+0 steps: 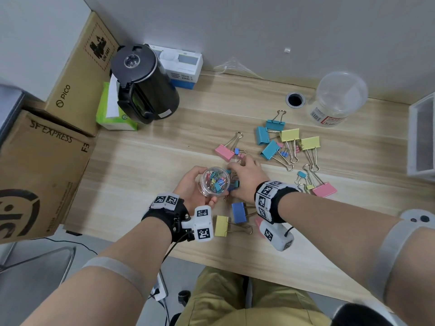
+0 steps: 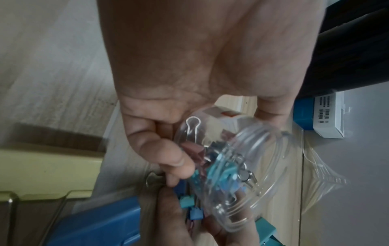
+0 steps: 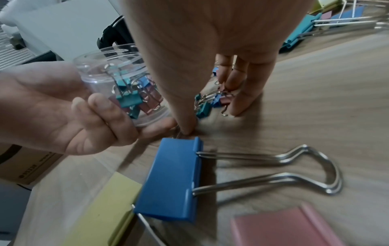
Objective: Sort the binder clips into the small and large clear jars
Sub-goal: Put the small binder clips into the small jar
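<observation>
My left hand (image 1: 191, 184) holds the small clear jar (image 1: 214, 182) just above the wooden table, its mouth up. Several small coloured clips lie inside it (image 3: 128, 98). My right hand (image 1: 244, 175) reaches down beside the jar. Its thumb and straight fingers (image 3: 242, 99) touch the table around a little cluster of small clips (image 3: 207, 104). Large clips lie scattered: a blue one (image 1: 238, 212) and a yellow one (image 1: 221, 225) near my wrists, and pink ones (image 1: 223, 152) and a teal and yellow group (image 1: 282, 140) farther off. The large clear jar (image 1: 339, 100) stands at the back right.
A black kettle (image 1: 143, 83), a green tissue pack (image 1: 110, 109) and a white and blue box (image 1: 183, 67) stand at the back left. Cardboard boxes (image 1: 42, 175) border the left side. A white rack (image 1: 421, 137) is at the right edge. A cable hole (image 1: 295, 99) lies near the large jar.
</observation>
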{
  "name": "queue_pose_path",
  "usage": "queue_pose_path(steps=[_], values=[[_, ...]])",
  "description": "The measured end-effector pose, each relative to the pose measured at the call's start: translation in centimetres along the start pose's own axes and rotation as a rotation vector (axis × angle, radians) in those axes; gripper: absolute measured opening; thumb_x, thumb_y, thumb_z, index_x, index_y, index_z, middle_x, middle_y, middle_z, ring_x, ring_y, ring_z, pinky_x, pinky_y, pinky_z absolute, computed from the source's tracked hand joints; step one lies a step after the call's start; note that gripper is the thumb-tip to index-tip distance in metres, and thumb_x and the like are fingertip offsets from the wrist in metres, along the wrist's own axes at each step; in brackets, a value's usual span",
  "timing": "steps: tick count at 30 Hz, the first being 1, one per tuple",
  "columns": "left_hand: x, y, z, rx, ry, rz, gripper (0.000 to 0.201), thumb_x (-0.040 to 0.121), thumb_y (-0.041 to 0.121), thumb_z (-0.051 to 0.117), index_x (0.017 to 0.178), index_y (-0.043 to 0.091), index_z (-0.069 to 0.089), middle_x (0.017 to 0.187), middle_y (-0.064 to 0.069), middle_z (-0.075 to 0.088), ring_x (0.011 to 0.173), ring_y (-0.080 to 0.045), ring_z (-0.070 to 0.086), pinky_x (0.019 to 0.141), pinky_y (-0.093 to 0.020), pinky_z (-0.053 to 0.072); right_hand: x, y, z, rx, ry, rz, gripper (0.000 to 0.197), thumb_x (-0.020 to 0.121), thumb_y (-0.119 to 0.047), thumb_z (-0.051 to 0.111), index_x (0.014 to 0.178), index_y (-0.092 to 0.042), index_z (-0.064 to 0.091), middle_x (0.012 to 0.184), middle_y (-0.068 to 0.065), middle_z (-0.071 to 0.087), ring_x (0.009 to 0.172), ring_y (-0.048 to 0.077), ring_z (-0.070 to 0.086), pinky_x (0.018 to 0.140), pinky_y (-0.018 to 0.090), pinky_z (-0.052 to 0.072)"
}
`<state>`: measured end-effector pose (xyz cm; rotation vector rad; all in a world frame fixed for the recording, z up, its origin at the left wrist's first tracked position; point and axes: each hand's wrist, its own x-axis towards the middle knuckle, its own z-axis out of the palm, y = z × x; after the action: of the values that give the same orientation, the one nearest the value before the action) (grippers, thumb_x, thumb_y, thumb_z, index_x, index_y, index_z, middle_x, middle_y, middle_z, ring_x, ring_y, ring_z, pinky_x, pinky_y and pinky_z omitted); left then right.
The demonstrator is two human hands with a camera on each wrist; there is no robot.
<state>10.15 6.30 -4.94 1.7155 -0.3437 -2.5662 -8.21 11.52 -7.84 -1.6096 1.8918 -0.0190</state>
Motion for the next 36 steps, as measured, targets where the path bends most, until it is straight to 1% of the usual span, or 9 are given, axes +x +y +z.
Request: queue_pose_path(steps=[7, 12, 15, 18, 21, 26, 29, 32, 36], values=[[0.5, 0.5, -0.4, -0.007, 0.001, 0.016, 0.054, 0.086, 0.049, 0.052, 0.101, 0.001, 0.07, 0.104, -0.024, 0.07, 0.056, -0.021, 0.051, 0.05, -0.023, 0.045, 0.0, -0.6, -0.2, -0.039, -0.035, 0.001, 0.071, 0.072, -0.04, 0.078, 0.136, -0.033, 0.046, 0.128, 0.009, 0.034, 0.111, 0.031, 0.039, 0.094, 0.04, 0.045], [0.9, 0.6, 0.5, 0.005, -0.013, 0.032, 0.05, 0.08, 0.048, 0.055, 0.093, 0.001, 0.068, 0.09, -0.019, 0.066, 0.059, -0.021, 0.05, 0.051, -0.023, 0.043, -0.1, -1.0, -0.5, 0.007, -0.04, -0.019, 0.054, 0.076, -0.026, 0.074, 0.126, -0.023, 0.053, 0.123, 0.01, 0.038, 0.109, 0.031, 0.04, 0.095, 0.042, 0.045], [1.1, 0.6, 0.7, 0.015, -0.018, 0.041, 0.052, 0.072, 0.048, 0.059, 0.094, 0.002, 0.068, 0.092, -0.019, 0.065, 0.057, -0.021, 0.051, 0.05, -0.023, 0.043, -0.2, -0.8, -0.6, 0.076, -0.017, -0.006, 0.039, 0.079, -0.016, 0.069, 0.117, -0.02, 0.061, 0.12, 0.01, 0.04, 0.111, 0.031, 0.042, 0.097, 0.04, 0.044], [1.3, 0.7, 0.7, 0.009, -0.005, 0.039, 0.052, 0.082, 0.048, 0.055, 0.103, 0.003, 0.068, 0.101, -0.022, 0.068, 0.054, -0.021, 0.052, 0.05, -0.023, 0.045, -0.3, -0.4, -0.5, 0.124, 0.003, 0.001, 0.03, 0.081, -0.009, 0.064, 0.11, -0.016, 0.067, 0.117, 0.011, 0.042, 0.11, 0.031, 0.043, 0.096, 0.037, 0.043], [1.4, 0.7, 0.7, 0.008, -0.011, 0.034, 0.053, 0.086, 0.049, 0.052, 0.105, 0.003, 0.07, 0.101, -0.023, 0.07, 0.055, -0.02, 0.052, 0.049, -0.023, 0.045, -0.3, 0.0, -0.4, 0.152, 0.013, -0.006, 0.034, 0.081, -0.003, 0.06, 0.112, -0.015, 0.069, 0.114, 0.009, 0.043, 0.109, 0.028, 0.044, 0.096, 0.033, 0.041], [1.5, 0.7, 0.9, 0.015, -0.008, 0.041, 0.055, 0.088, 0.049, 0.05, 0.109, 0.002, 0.069, 0.112, -0.025, 0.066, 0.055, -0.02, 0.053, 0.05, -0.023, 0.045, -0.5, 0.8, -0.7, 0.17, 0.006, 0.014, 0.026, 0.081, -0.005, 0.063, 0.103, -0.014, 0.073, 0.117, 0.01, 0.047, 0.111, 0.029, 0.045, 0.095, 0.03, 0.039], [1.5, 0.7, 1.1, 0.016, 0.007, 0.036, 0.056, 0.086, 0.049, 0.052, 0.11, 0.001, 0.069, 0.109, -0.024, 0.068, 0.057, -0.02, 0.052, 0.05, -0.024, 0.044, -0.8, 1.3, -0.9, 0.204, 0.027, 0.046, 0.023, 0.079, -0.004, 0.067, 0.098, -0.015, 0.075, 0.119, 0.011, 0.05, 0.112, 0.028, 0.048, 0.094, 0.028, 0.038], [1.4, 0.8, 1.5, 0.002, 0.04, 0.043, 0.055, 0.087, 0.05, 0.051, 0.109, 0.002, 0.068, 0.103, -0.024, 0.072, 0.056, -0.02, 0.051, 0.05, -0.023, 0.044, -1.0, 2.0, -1.8, 0.23, 0.033, 0.099, 0.016, 0.078, -0.005, 0.07, 0.089, -0.014, 0.075, 0.111, 0.009, 0.053, 0.102, 0.025, 0.055, 0.085, 0.026, 0.042], [1.3, 0.9, 1.8, 0.005, 0.088, 0.072, 0.055, 0.088, 0.05, 0.051, 0.105, 0.001, 0.068, 0.105, -0.022, 0.066, 0.055, -0.019, 0.051, 0.05, -0.024, 0.042, -1.2, 2.5, -3.3, 0.254, 0.042, 0.157, 0.013, 0.078, -0.01, 0.07, 0.085, -0.017, 0.078, 0.099, 0.004, 0.065, 0.091, 0.021, 0.06, 0.081, 0.031, 0.053]])
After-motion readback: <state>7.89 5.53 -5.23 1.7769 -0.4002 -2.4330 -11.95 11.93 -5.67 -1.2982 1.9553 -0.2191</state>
